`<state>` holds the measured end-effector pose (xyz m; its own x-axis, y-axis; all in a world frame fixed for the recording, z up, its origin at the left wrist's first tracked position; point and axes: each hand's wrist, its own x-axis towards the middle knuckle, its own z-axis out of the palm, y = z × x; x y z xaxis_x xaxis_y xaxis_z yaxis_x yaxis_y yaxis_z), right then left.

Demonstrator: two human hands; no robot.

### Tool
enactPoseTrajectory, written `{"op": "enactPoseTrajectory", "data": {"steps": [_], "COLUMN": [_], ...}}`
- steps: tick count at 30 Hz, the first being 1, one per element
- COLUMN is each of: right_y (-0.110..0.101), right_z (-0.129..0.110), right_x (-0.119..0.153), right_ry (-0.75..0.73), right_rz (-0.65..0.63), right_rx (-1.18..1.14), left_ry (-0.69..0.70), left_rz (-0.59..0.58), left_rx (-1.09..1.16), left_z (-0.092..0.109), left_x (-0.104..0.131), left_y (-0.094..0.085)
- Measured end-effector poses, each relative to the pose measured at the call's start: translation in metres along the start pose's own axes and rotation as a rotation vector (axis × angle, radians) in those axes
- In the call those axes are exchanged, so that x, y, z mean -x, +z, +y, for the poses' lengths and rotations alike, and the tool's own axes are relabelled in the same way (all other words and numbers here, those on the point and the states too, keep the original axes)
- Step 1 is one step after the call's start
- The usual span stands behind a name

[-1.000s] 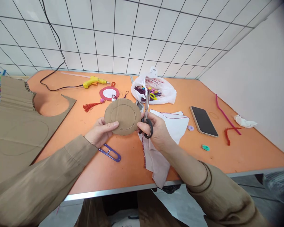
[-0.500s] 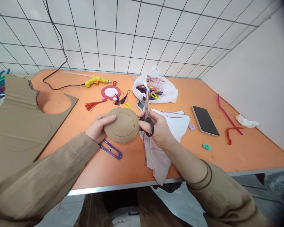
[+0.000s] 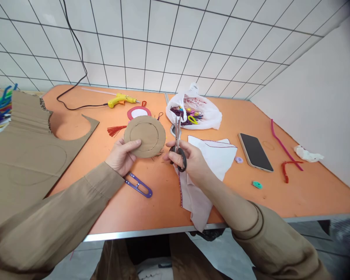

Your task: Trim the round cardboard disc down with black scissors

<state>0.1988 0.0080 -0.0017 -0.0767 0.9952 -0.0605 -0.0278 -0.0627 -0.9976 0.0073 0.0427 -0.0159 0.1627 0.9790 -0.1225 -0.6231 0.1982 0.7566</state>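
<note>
My left hand (image 3: 123, 155) is closed on the lower left edge of a round cardboard disc (image 3: 146, 132), thumb on top. A smaller circle is drawn or scored inside the disc's rim. In my right hand (image 3: 191, 157) is a pair of scissors (image 3: 178, 146) with black handles, its blades pointing up and slightly parted, to the right of the disc and apart from it. Beneath the disc, a red ring with a white centre (image 3: 140, 112) is partly covered, and a red tassel (image 3: 116, 130) sticks out at its left. A purple slotted tool (image 3: 139, 185) lies below my left hand.
At left lies a large cardboard sheet (image 3: 29, 163) with a cut-out curve. A yellow glue gun (image 3: 119, 100) with its cord rests at the back, beside a white plastic bag (image 3: 205, 112) of trimmings. White cloth (image 3: 216, 155), a phone (image 3: 256, 152) and pipe cleaners (image 3: 284, 144) are at right.
The disc has moved up and slightly left, and its face has turned more toward me. My right hand with the scissors has drawn slightly left and down, leaving a gap to the disc.
</note>
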Motion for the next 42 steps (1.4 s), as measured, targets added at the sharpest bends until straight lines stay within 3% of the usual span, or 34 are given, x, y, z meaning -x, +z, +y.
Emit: {"op": "enactPoseTrajectory", "data": {"steps": [4,11,15,20,22,24,27,30,34,42], "right_y": [0.005,-0.005,-0.006,-0.007,-0.009,-0.010,-0.008,-0.005,-0.001,0.003], "right_z": [0.001,-0.001,-0.003,-0.008,-0.009,-0.010,-0.010,-0.009,-0.007,-0.007], "right_x": [0.001,-0.002,-0.001,0.002,0.004,0.008,0.016,0.022,0.026,0.028], "right_ry": [-0.030,-0.112,-0.150,-0.228,-0.221,-0.141,0.032,0.150,0.234,0.259], "right_rz": [-0.044,0.118,0.108,0.213,0.152,-0.013,-0.275,-0.393,-0.435,-0.424], "right_rx": [-0.073,-0.066,0.001,-0.003,-0.057,-0.125,-0.217,-0.288,-0.320,-0.259], "left_ry": [-0.108,-0.259,-0.297,-0.197,-0.136,-0.083,-0.046,-0.008,0.022,0.008], "left_rz": [-0.121,-0.261,-0.233,-0.087,-0.006,0.037,0.034,0.037,0.033,0.005], "left_rx": [-0.022,-0.130,-0.201,-0.139,-0.086,-0.048,0.003,0.049,0.071,0.057], "left_z": [-0.008,-0.002,0.005,0.004,0.003,0.003,0.003,0.003,0.001,-0.002], "left_x": [0.009,0.011,0.010,0.006,0.003,0.001,-0.002,-0.002,-0.001,0.001], "left_y": [0.005,0.001,0.001,0.003,0.002,0.001,0.001,0.002,0.004,0.004]}}
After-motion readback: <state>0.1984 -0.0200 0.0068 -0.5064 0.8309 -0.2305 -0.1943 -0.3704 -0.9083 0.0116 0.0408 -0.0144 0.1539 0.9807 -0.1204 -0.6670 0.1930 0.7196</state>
